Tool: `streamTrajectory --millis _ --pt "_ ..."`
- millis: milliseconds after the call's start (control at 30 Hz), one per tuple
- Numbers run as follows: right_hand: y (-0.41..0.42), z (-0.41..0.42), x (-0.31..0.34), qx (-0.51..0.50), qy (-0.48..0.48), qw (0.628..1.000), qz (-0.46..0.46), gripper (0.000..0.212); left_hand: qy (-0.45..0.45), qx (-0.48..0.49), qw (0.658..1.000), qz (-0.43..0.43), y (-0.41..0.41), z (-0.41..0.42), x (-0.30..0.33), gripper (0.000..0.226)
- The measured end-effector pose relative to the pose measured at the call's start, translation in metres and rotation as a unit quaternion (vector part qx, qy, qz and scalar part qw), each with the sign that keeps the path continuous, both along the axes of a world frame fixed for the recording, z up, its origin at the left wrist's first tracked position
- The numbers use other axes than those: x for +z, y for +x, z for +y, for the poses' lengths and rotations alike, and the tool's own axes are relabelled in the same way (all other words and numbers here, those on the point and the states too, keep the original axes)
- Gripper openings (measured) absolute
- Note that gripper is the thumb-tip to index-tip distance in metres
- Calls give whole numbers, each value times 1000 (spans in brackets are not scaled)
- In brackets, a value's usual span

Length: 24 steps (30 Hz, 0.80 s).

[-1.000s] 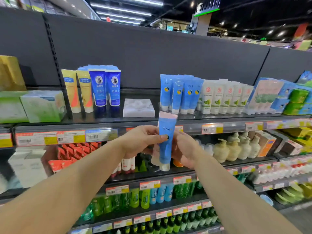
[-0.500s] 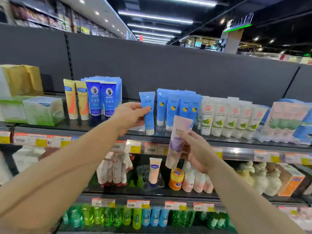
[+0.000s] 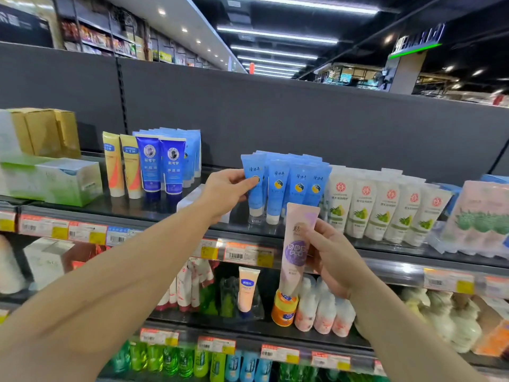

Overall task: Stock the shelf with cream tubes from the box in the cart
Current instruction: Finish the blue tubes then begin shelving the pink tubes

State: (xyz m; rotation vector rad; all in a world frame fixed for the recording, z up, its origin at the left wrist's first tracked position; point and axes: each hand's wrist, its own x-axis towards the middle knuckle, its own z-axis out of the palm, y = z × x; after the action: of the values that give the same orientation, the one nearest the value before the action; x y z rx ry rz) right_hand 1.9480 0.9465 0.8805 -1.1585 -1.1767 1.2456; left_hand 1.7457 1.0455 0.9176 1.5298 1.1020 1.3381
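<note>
Left hand (image 3: pixel 224 190) is pinching a light blue cream tube (image 3: pixel 254 183) by its upper body, thumb in front, and is standing it cap-down at the left end of the row of matching blue tubes (image 3: pixel 298 186) on the top shelf (image 3: pixel 154 213). Right hand (image 3: pixel 332 255) is gripping a pink-and-purple tube (image 3: pixel 296 249), fingers curled round its right edge, and is holding it upright in front of the shelf lip, below the blue row.

Risks I am noting:
- The blue tube is touching its neighbour, as far as I can tell. These tubes are standing on narrow caps, so a sideways nudge on release could tip the front ones.
- The cap looks near the front edge; if set too far forward, the tube could fall off the shelf.
- The pink tube matches nothing on this stretch of shelf, so I am judging a misplacement possible.

Appearance of the blue tube: flat crimped top, dark script, a yellow-and-navy round mark partly hidden by the thumb, white cap. It looks soft-walled and light.
</note>
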Motion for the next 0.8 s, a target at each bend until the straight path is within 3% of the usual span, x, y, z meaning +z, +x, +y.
streamTrajectory --millis 233,800 --pt "4 2 1 3 -6 1000 19 20 -9 -7 998 68 5 3 3 25" --pt "0 3 -7 -7 -32 999 39 23 7 24 991 129 9 1 4 28"
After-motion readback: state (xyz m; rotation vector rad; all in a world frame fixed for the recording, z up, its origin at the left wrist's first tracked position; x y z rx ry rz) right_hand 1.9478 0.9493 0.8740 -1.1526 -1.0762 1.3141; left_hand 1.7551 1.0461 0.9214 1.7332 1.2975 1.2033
